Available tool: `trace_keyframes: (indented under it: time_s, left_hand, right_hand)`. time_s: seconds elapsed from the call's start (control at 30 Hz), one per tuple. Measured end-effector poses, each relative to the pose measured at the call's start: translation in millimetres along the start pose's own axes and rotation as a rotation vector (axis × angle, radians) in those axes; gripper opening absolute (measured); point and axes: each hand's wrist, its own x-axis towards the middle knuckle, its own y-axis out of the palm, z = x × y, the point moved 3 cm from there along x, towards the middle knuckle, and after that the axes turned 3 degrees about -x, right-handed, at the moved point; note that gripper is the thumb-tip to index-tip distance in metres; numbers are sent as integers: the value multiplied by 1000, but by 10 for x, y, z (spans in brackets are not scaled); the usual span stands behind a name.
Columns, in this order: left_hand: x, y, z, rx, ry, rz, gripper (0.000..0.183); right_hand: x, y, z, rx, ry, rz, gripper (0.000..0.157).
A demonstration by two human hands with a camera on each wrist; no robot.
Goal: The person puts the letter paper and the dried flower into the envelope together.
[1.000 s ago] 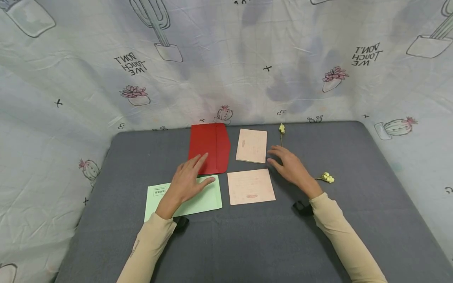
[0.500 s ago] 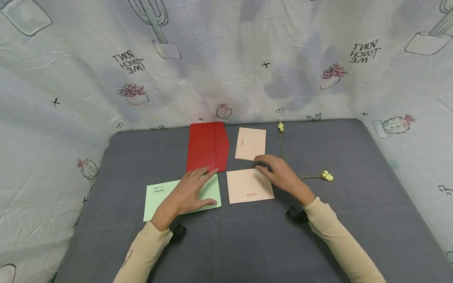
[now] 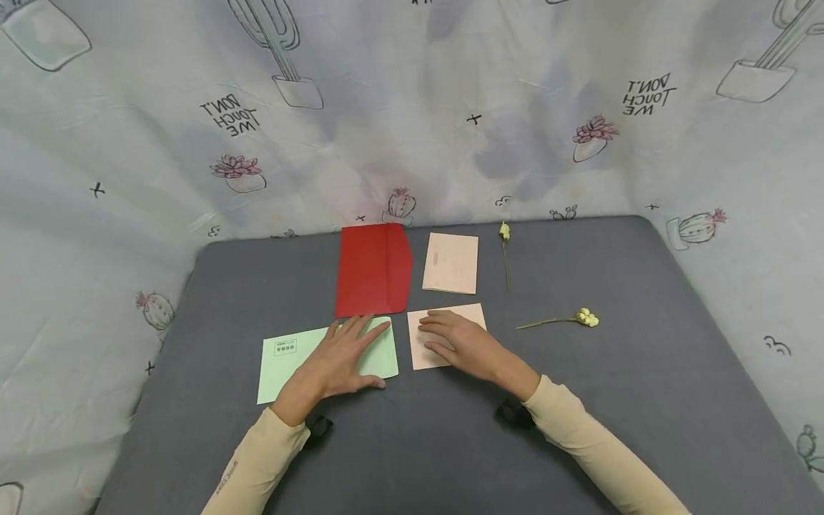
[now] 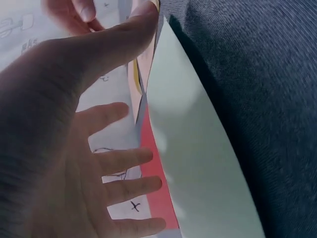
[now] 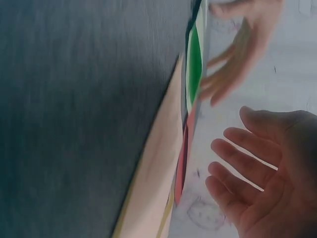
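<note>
My left hand (image 3: 331,365) is held over a pale green envelope (image 3: 277,372), fingers and thumb spread. In the left wrist view the green envelope (image 4: 193,134) lies below the spread fingers (image 4: 126,191), with nothing gripped. Over the lower peach-coloured card (image 3: 420,350) hovers my right hand (image 3: 470,347), its fingers loosely bent and free of any object. The right wrist view shows a gap between this hand (image 5: 257,173) and the peach card (image 5: 156,163). Part of each paper is hidden under a hand.
Behind the left hand lies a red envelope (image 3: 367,268), flap to the right. A second peach card (image 3: 450,262) is beside it. Two yellow dried flowers lie on the right, one upright flower stem (image 3: 506,265) and one sideways flower (image 3: 586,317). Patterned cloth (image 3: 412,107) surrounds the grey table (image 3: 412,458).
My right hand has moved left and nearer, from beside the upper card to above the lower card, uncovering both flower stems. My left hand has drawn slightly back from the red envelope.
</note>
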Motion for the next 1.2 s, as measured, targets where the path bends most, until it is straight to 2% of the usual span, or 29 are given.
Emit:
trace_keyframes:
  time_s: [0.23,0.43,0.53,0.73,1.03,1.2]
  left_hand:
    - [26,49,31,3,-13,14,94]
    - [56,48,33,18,-13,35,92]
    - [71,29,33,32,10,28,88]
    - [93,-13,44,20,44,3,84]
    - [78,-53,108,-37,90,-41,77]
    - [69,-32,121,-31,110,-60,76]
  right_hand:
    - [56,140,202,-13,-60,133,44]
    - [113,240,307,-94,-139,209,45]
    - [131,295,352,-134,-172,238,45]
    - [124,349,388,-152,-182,231,44]
    - [87,394,368,-72,-103,236,53]
    - [85,377,367,-58,-118,220,49]
